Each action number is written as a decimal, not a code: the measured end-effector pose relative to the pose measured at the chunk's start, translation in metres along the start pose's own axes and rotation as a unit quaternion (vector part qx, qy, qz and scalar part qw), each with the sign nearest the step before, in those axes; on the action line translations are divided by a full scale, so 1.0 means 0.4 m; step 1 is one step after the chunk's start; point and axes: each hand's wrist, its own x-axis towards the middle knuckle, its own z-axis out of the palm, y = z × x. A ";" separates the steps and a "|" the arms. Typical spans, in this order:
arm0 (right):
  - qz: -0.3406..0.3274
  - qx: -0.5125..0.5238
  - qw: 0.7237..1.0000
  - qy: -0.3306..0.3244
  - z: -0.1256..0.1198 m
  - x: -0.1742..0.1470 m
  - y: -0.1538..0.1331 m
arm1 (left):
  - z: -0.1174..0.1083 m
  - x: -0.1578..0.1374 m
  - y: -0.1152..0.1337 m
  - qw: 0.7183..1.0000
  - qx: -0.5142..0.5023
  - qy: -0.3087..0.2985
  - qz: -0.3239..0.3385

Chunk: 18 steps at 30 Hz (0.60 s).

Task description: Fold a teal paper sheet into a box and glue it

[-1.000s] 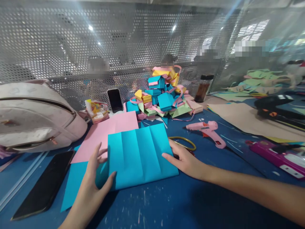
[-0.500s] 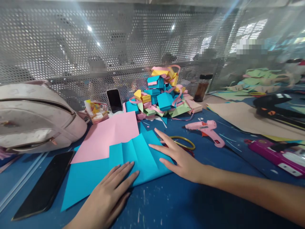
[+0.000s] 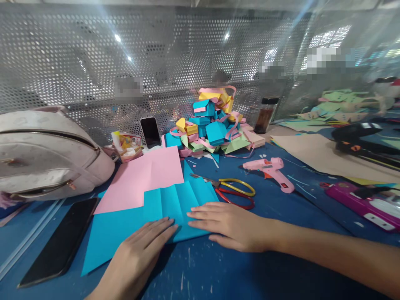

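my left hand [image 3: 140, 254] and right hand [image 3: 225, 223] lie open, flat on the creased blue paper [image 3: 175, 200], pleats running away from me, scissors [image 3: 233, 191] just right

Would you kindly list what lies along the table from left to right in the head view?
Backpack → black phone → pink paper → blue paper → scissors → pink glue gun → magenta case.
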 end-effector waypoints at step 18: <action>0.016 0.032 0.996 0.080 -0.009 -0.014 -0.003 | -0.029 -0.005 -0.001 0.985 -0.085 0.082 0.124</action>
